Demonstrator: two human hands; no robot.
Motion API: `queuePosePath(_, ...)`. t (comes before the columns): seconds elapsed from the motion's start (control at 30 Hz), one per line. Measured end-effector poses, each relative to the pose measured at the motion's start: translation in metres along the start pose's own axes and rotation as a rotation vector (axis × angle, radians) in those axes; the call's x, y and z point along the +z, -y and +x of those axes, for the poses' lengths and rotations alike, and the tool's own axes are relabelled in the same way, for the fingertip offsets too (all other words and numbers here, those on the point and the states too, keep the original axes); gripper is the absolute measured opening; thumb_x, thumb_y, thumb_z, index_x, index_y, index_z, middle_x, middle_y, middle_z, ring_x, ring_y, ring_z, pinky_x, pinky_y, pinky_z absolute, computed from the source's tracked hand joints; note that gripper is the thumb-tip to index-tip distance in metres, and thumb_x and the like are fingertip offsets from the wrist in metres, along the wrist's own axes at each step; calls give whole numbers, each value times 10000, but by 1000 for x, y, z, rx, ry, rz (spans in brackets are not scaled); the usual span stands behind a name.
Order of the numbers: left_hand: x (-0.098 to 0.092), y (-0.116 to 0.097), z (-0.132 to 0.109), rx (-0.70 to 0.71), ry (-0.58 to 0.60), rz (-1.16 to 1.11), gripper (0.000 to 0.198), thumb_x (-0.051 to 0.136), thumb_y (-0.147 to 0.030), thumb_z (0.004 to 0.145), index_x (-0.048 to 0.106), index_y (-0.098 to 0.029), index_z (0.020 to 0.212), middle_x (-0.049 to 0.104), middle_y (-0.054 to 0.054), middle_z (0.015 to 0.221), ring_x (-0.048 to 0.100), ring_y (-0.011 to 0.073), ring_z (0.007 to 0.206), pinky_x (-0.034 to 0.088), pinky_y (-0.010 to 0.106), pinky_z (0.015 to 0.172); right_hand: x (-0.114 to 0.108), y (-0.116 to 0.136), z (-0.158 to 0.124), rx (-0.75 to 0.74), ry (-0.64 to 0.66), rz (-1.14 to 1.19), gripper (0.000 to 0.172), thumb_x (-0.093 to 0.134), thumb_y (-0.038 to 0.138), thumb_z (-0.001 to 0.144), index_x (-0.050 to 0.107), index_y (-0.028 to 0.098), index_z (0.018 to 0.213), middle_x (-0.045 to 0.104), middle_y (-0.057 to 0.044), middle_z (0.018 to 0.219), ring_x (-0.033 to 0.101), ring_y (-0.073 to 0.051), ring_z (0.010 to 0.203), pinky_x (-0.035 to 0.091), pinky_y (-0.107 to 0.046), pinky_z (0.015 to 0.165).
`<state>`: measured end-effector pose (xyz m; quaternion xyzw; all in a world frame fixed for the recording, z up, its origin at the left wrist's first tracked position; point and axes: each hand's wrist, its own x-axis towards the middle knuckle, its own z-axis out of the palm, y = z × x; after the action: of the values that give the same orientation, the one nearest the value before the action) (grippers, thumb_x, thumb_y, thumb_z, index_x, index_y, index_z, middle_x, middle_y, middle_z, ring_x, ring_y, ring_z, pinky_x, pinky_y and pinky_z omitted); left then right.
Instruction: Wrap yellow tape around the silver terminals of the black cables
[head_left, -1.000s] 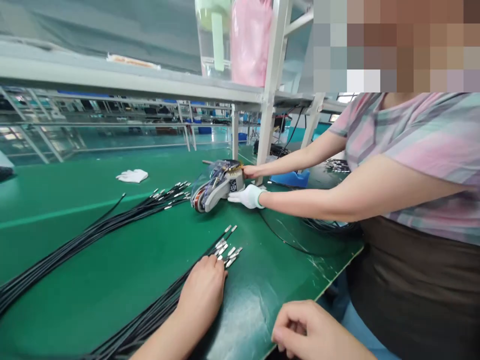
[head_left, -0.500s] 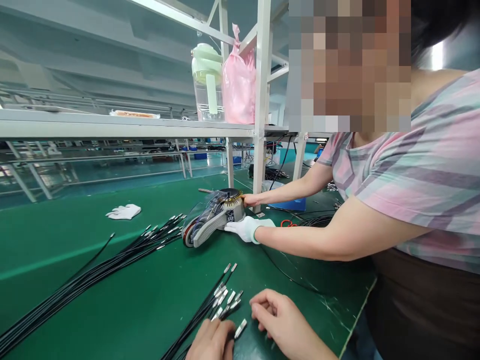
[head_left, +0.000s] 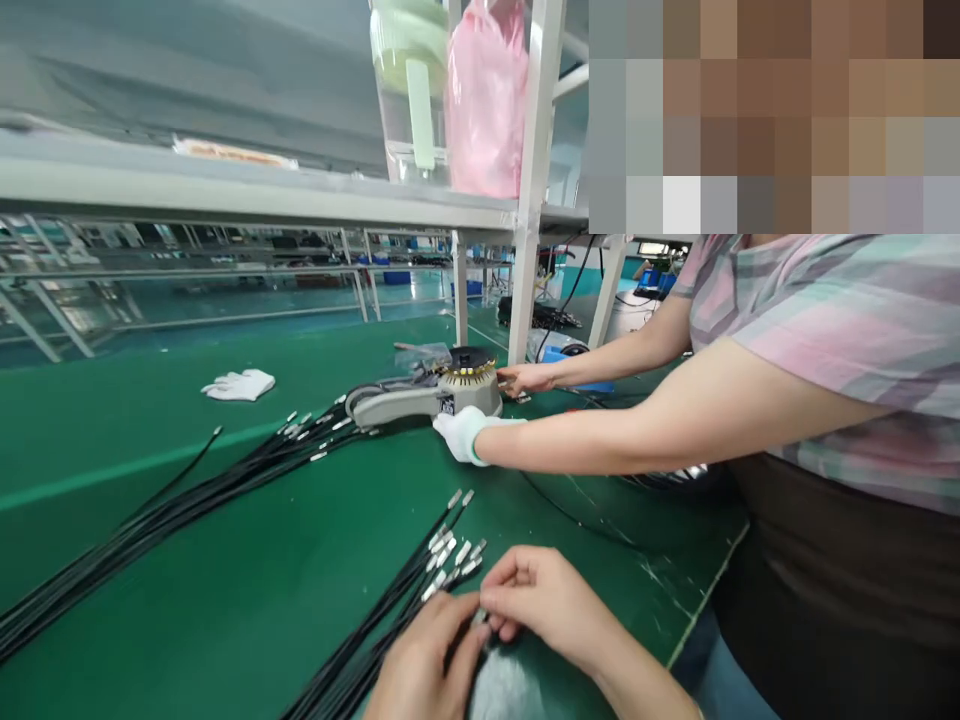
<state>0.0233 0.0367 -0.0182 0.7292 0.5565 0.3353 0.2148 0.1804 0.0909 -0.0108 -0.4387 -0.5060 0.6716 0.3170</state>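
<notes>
My left hand is closed, thumb and forefinger pinching the silver connector of a black cable. From the other side my right hand meets it, its fingertips closed on the same connector. The fingers cover most of this piece. Just beyond my left hand lies a bundle of black cables with silver connector ends, fanned out on the green tabletop. Below the two hands is a blurred, pale, shiny patch that I cannot identify.
A co-worker's gloved hand and bare hand hold a grey tape dispenser. Another cable bundle and a white glove lie left. A shelf post rises behind, carrying a jug and pink bag.
My right hand has moved left to meet my left hand at the connector. The co-worker has turned the tape dispenser, its arm now pointing left. My view has tilted downward.
</notes>
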Motion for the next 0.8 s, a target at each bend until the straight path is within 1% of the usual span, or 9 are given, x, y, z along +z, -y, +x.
queuePosePath(0.13, -5, -19, 0, -152, 31, -87, 215, 510, -297, 858, 715, -256, 908, 725, 2, 873, 658, 150, 811, 504, 237, 764, -9, 5, -9, -4, 18, -7, 326, 754, 401, 603, 628, 119, 705, 630, 7, 576, 553, -88, 511, 448, -232, 539)
queuePosePath(0.3, -7, -22, -1, -262, 91, -129, 234, 520, -352, 835, 703, -230, 917, 723, -1, 889, 649, 158, 805, 481, 258, 751, -13, 0, -16, -2, 4, -25, 283, 711, 398, 667, 632, 126, 669, 625, 14, 586, 541, -74, 511, 440, -218, 533)
queuePosePath(0.37, -9, -24, -1, -322, 149, -132, 245, 506, -360, 831, 688, -206, 893, 719, 4, 844, 645, 161, 768, 475, 259, 707, -12, -2, -17, 4, -18, -17, 279, 708, 397, 666, 631, 129, 659, 623, 14, 583, 541, -74, 512, 435, -216, 527)
queuePosePath(0.43, -11, -26, -1, -372, 203, -108, 240, 500, -356, 820, 663, -183, 851, 691, 0, 740, 625, 160, 687, 460, 257, 630, -12, -3, -17, 1, -33, -11, 282, 714, 400, 658, 633, 130, 656, 624, 14, 585, 540, -76, 513, 428, -215, 520)
queuePosePath(0.47, -11, -27, -1, -376, 208, -97, 233, 495, -347, 816, 649, -176, 851, 674, -4, 709, 611, 157, 658, 454, 255, 607, -11, -3, -17, -3, -37, -9, 284, 717, 401, 653, 632, 130, 653, 621, 15, 583, 538, -76, 512, 424, -214, 516)
queuePosePath(0.53, -8, -27, -3, -329, 168, -105, 232, 487, -324, 819, 626, -170, 921, 667, 2, 735, 605, 155, 668, 465, 258, 622, -9, -2, -17, -13, -49, -10, 290, 722, 403, 643, 621, 132, 640, 611, 21, 570, 527, -73, 502, 415, -211, 508)
queuePosePath(0.63, -3, -26, -6, -214, 88, -131, 251, 490, -318, 841, 616, -192, 1019, 689, 26, 867, 632, 160, 773, 495, 265, 723, -3, -1, -19, -21, -69, -13, 304, 722, 413, 634, 594, 137, 632, 593, 31, 549, 506, -66, 478, 398, -204, 488)
queuePosePath(0.7, -1, -23, -7, -143, 68, -94, 218, 474, -311, 868, 658, -223, 944, 694, 21, 889, 642, 152, 822, 497, 244, 760, 0, -1, -21, -16, -76, -16, 315, 715, 422, 640, 585, 136, 640, 585, 33, 540, 496, -63, 465, 384, -199, 473)
queuePosePath(0.8, 1, -10, -6, -42, 9, -16, 234, 463, -323, 890, 685, -252, 872, 692, 3, 809, 653, 130, 753, 505, 196, 704, -2, -2, -20, -16, -55, -29, 334, 714, 440, 643, 590, 129, 651, 590, 26, 547, 508, -67, 470, 388, -201, 479)
